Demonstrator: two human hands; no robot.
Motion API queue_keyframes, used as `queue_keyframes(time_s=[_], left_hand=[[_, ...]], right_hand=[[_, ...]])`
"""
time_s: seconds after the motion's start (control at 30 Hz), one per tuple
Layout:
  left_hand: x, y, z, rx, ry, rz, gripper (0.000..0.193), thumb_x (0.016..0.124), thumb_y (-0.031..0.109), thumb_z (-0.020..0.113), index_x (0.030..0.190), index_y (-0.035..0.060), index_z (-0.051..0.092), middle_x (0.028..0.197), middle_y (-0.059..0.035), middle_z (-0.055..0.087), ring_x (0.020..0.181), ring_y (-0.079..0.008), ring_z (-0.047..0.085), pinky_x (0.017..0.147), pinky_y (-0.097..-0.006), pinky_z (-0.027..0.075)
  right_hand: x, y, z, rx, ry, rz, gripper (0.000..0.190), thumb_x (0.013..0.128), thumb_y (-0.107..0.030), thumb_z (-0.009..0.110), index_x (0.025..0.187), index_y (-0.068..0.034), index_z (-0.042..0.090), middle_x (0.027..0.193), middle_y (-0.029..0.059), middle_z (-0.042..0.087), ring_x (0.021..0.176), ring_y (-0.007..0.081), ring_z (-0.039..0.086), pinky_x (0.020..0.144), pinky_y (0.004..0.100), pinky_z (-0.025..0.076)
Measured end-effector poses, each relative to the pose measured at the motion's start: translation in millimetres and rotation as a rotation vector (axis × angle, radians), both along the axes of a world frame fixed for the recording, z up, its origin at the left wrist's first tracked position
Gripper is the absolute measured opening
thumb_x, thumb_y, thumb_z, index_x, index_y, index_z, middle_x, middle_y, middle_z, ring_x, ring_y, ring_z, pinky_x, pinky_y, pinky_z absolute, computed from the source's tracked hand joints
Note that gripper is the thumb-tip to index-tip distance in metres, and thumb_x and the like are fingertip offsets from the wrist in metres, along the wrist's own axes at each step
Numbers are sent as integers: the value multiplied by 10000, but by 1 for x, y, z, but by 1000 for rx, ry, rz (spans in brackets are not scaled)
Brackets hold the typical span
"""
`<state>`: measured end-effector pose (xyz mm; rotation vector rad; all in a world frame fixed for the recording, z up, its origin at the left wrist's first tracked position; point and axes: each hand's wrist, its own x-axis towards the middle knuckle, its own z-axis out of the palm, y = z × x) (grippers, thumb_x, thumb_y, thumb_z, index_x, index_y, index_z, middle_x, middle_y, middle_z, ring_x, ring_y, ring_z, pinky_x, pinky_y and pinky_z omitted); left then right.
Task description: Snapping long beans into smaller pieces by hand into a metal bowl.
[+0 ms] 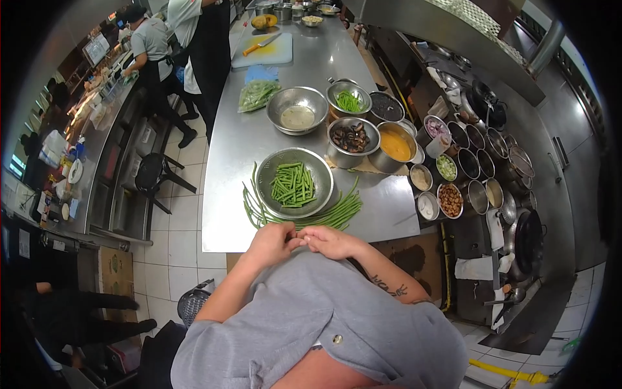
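Note:
My left hand (273, 244) and my right hand (328, 241) meet at the near edge of the steel table, their fingertips close together. Whether they pinch anything between them is hidden by the fingers. Just beyond, long uncut green beans (335, 212) lie on the table, curving around the near side of a perforated metal colander (324, 182). Cut green bean pieces (293, 185) fill the middle of the colander. Further off stands a metal bowl (297, 111) with some pale liquid, beside a pot of dark sliced mushrooms (353, 138).
A steel table (226, 194) runs away from me. It bears a pot of orange liquid (394, 145), a bag of greens (257, 95) and a knife (262, 44) on a cutting board (282, 53). Ingredient containers (451, 200) stand right. Co-workers (155, 48) stand left, near a black stool (158, 170).

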<state>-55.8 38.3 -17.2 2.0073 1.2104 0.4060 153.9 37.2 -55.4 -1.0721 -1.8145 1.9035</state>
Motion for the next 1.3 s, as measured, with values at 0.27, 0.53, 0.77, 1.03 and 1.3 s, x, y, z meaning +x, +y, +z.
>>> queue_keyframes(time_s=[0.27, 0.53, 0.77, 1.03, 1.3], left_hand=[[-9, -14, -3, -21, 18, -118, 191, 864, 238, 679, 870, 48, 702, 746, -164, 660, 709, -349, 638, 642, -423, 491], [-8, -14, -24, 49, -52, -172, 191, 892, 254, 627, 940, 75, 672, 806, -163, 665, 758, -376, 632, 676, -461, 489], [-32, -12, -19, 3, -14, 76, 254, 886, 323, 644, 936, 76, 680, 761, -148, 656, 722, -342, 631, 658, -437, 481], [-67, -21, -35, -178, 3, -9, 248, 885, 278, 650, 810, 42, 639, 699, -158, 619, 679, -347, 599, 637, -440, 455], [-15, -37, -16, -52, 119, 114, 263, 893, 292, 612, 826, 40, 651, 768, -164, 655, 774, -371, 640, 686, -470, 499]], right_hand=[[15, -9, -1, 523, -818, -135, 322, 899, -95, 480, 1175, 26, 595, 882, 283, 648, 833, 422, 632, 760, 455, 513], [-2, 22, -11, -203, 82, -245, 223, 1021, -163, 421, 1129, -19, 553, 714, 6, 549, 586, 75, 555, 500, 213, 435], [-26, 16, 14, -335, 71, -47, 287, 1009, -150, 439, 1252, -33, 538, 703, -49, 491, 578, 6, 397, 510, 171, 345], [-23, 11, 36, 460, -392, 350, 317, 859, -135, 543, 1107, 40, 637, 859, 202, 691, 775, 333, 671, 706, 410, 526], [-31, 9, -22, 818, -686, -47, 195, 827, -100, 546, 932, 12, 666, 867, 258, 668, 807, 423, 651, 757, 505, 516]])
